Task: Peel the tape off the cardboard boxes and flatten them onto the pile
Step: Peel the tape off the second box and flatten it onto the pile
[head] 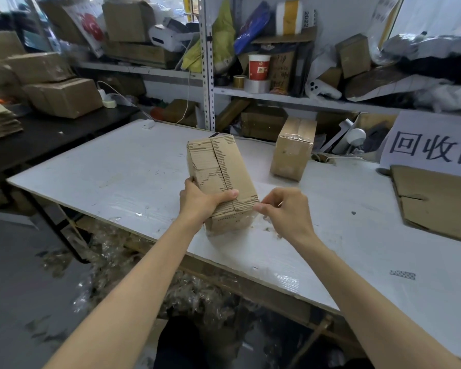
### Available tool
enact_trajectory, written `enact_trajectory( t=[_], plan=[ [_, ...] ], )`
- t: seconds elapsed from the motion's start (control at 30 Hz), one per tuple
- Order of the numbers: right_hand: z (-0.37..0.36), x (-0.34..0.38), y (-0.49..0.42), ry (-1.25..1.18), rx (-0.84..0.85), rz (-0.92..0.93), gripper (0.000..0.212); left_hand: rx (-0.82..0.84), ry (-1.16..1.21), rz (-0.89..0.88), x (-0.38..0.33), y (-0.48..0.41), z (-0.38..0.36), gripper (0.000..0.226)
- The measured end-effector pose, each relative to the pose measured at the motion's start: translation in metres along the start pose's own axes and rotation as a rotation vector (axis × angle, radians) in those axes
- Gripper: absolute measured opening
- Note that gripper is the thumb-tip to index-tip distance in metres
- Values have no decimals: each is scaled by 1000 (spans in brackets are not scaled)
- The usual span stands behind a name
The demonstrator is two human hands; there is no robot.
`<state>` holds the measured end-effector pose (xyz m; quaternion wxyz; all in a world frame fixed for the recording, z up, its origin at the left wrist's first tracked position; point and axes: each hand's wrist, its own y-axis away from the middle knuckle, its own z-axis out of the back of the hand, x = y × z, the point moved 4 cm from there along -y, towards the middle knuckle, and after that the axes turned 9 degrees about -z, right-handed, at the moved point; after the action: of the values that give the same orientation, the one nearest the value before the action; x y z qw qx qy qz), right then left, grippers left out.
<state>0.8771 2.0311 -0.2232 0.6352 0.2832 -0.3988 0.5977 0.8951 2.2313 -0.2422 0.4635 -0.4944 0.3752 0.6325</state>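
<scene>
A brown cardboard box [218, 171] lies lengthways on the white table [104, 179], its top face scuffed where tape has torn the paper. My left hand [200, 201] grips its near left side, thumb across the top. My right hand [282, 209] pinches a strip of clear tape [253, 218] at the box's near right corner. A second box [293, 147], still wrapped in clear tape, stands upright behind and to the right. Flattened cardboard [434, 201] lies at the table's right edge.
A white sign with large characters [431, 145] leans at the back right. Metal shelves [208, 75] behind the table hold boxes, tape rolls and a red cup. Crumpled clear tape [117, 262] litters the floor under the table's front edge. More boxes [61, 97] are stacked left.
</scene>
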Motion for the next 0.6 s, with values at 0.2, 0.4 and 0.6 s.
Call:
enact_trajectory(
  t=[0.2,0.4,0.6],
  plan=[
    [-13,-27,-3,-645,210,-413,21,30,40,82,-2,0,9,121],
    [-13,-37,-8,-803,251,-497,36,0,80,99,-2,-2,11,127],
    [3,-50,-8,-683,141,-408,20,-35,133,64,8,-10,17,130]
  ],
)
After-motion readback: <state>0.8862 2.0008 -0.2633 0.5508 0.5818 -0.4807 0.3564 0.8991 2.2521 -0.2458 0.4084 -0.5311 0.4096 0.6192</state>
